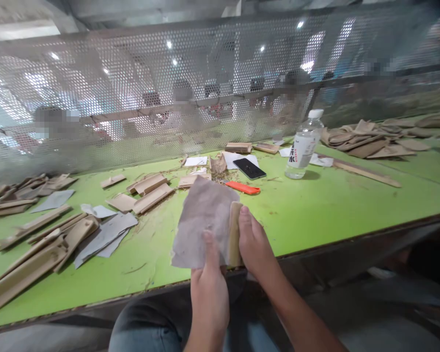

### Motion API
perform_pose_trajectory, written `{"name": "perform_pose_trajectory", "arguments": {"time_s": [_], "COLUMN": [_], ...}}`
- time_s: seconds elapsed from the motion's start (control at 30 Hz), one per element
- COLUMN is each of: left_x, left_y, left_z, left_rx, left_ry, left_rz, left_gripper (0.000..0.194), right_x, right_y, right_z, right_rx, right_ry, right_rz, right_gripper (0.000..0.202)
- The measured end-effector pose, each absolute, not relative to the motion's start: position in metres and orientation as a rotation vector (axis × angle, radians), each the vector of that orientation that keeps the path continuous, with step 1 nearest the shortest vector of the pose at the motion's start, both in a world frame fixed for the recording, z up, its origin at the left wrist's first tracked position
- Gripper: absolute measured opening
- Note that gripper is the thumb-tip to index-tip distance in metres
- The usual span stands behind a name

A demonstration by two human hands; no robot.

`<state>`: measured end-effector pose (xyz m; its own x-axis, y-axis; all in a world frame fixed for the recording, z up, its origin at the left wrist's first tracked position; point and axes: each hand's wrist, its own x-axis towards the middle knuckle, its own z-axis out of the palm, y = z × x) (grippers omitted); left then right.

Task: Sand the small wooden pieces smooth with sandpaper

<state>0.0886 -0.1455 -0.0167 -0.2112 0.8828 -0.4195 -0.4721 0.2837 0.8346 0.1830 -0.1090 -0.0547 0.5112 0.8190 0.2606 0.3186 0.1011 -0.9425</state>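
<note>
A grey-brown sheet of sandpaper (201,220), rough at its torn lower left edge, is held up in front of the table's near edge. My left hand (209,283) grips it from below, thumb pressed flat on its face and the other fingers hidden behind. Against the sheet's right edge stands a small, pale, flat wooden piece (235,234). My right hand (255,239) is closed on this piece, with the thumb at its top right. Whether the sheet wraps behind the wood cannot be seen.
On the green table (315,215) lie an orange-handled cutter (243,187), a phone (249,168) and curved wooden pieces (152,190). A water bottle (305,144) stands right of them. Grey sheets (104,237) lie left; brown pieces (366,137) are heaped right. Behind rises a perforated screen (132,83).
</note>
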Motion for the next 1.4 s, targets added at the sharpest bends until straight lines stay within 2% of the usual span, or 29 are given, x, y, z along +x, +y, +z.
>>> {"name": "perform_pose_trajectory", "arguments": {"time_s": [0.17,0.3,0.37,0.53,0.73,0.8,1.07,1.2,1.4], "left_x": [0.088,0.090,0.089,0.071,0.057,0.059,0.055,0.047,0.032], "left_y": [-0.134,-0.128,-0.126,-0.117,-0.112,-0.112,-0.110,-0.115,-0.123], "left_z": [-0.018,-0.025,-0.029,-0.033,-0.023,-0.022,-0.021,-0.026,-0.025], "left_rx": [0.498,0.648,0.732,0.894,0.745,0.702,0.719,0.791,0.898], "left_ry": [1.166,1.054,1.029,1.053,1.081,1.094,1.180,1.292,1.169], "left_rz": [1.376,1.389,1.386,1.452,1.450,1.419,1.374,1.283,1.249], "left_gripper": [0.038,0.062,0.066,0.054,0.054,0.055,0.037,0.041,0.038], "right_x": [0.180,0.178,0.178,0.184,0.196,0.195,0.192,0.193,0.193], "right_y": [-0.114,-0.118,-0.118,-0.119,-0.124,-0.125,-0.123,-0.123,-0.125], "right_z": [-0.042,-0.039,-0.041,-0.047,-0.049,-0.050,-0.053,-0.053,-0.054], "right_rx": [-1.522,-1.524,-1.505,-1.362,-1.186,-1.178,-1.270,-1.336,-1.407], "right_ry": [-1.134,-1.122,-1.097,-1.276,-1.868,-1.912,-1.819,-1.653,-1.583], "right_rz": [0.604,0.597,0.599,0.675,0.466,0.404,0.061,0.160,0.154], "right_gripper": [0.050,0.051,0.057,0.069,0.116,0.122,0.097,0.086,0.079]}}
